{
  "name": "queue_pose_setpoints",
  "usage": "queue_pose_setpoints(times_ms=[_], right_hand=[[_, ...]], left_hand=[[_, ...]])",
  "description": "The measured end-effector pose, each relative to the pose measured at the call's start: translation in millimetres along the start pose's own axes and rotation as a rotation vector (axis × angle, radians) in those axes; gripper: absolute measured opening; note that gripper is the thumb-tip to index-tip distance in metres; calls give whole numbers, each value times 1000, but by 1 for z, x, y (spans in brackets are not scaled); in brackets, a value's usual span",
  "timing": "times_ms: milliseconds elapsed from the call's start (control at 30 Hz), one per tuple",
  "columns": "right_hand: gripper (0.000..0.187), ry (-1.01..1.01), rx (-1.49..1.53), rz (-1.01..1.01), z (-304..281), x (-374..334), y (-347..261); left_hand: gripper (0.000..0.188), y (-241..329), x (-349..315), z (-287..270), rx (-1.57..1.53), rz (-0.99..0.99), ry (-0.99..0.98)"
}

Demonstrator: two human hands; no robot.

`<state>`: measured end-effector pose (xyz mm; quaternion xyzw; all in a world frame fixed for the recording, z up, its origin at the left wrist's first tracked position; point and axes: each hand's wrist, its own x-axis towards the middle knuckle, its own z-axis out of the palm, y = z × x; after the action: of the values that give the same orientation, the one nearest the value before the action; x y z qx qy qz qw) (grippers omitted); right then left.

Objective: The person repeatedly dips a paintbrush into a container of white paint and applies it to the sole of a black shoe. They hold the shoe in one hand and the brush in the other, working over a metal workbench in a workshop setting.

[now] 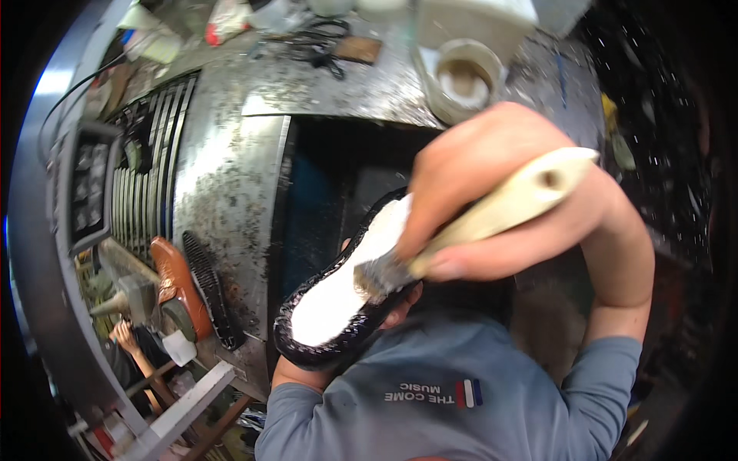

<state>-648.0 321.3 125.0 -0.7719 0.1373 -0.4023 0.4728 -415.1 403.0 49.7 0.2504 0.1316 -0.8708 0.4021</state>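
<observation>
My right hand is closed round a flat paintbrush with a pale handle that has a hole near its end. The brush's bristles touch the white inner face of a black shoe sole with a raised, glossy rim. Underneath, my left hand supports the sole; only a few fingertips show past its edges, and the palm is hidden. The sole lies tilted in front of my blue-grey shirt. Motion blurs my right hand and the brush slightly.
Beyond my right hand stands a tub holding whitish liquid. Left on the worn metal bench lie a brown leather shoe and a black ridged sole. Scissors lie at the back. Another person's hand shows far left.
</observation>
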Motion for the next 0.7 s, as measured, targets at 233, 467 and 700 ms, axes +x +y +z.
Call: queue_pose_setpoints(times_ms=[233, 467, 700], right_hand=[[31, 268, 7, 80, -26, -38, -9], [30, 351, 56, 170, -21, -59, -2], [30, 471, 20, 220, -20, -72, 9]], left_hand=[[88, 135, -49, 4, 866, 214, -92], [82, 270, -68, 45, 1672, 705, 544], [86, 413, -34, 50, 1583, 978, 838]])
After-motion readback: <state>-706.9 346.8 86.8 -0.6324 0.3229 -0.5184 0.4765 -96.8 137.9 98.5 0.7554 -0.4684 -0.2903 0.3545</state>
